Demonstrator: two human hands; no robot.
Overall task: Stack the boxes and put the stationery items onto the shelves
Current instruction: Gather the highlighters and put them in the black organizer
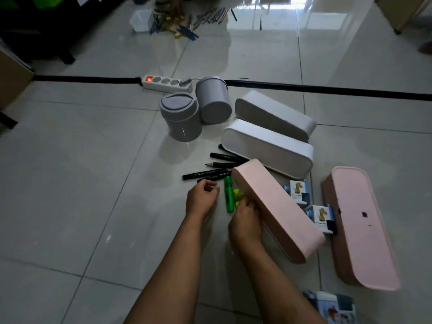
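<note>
My right hand [245,220] grips the near long side of a long pink plastic box with rounded ends [278,209], which lies tipped on the tiled floor [93,183] with its base facing up; my fingers [249,204] are curled against its wall. Just beyond those fingers, touching the box's edge, lie a green highlighter pen [228,195] and a small yellow piece I cannot identify [238,194]. My left hand [202,198] hovers to the left of the highlighter, fingers loosely curled, and I cannot tell whether it holds anything. Just beyond it lie several black marker pens [205,174] and a dark pencil [222,164].

To the right of my right hand, past the box, stand two small printed cartons [321,215], then a second pink box, also base up [360,228]. Farther ahead lie two long white plastic boxes [266,150] and two grey cylindrical bins [180,118].

I judge I am at the gathering stage: nothing is stacked, and no shelf shows. Next I should turn this box upright with a firm grip, and my left fingers must pinch the pens one by one, as they roll easily on glossy tile.
</note>
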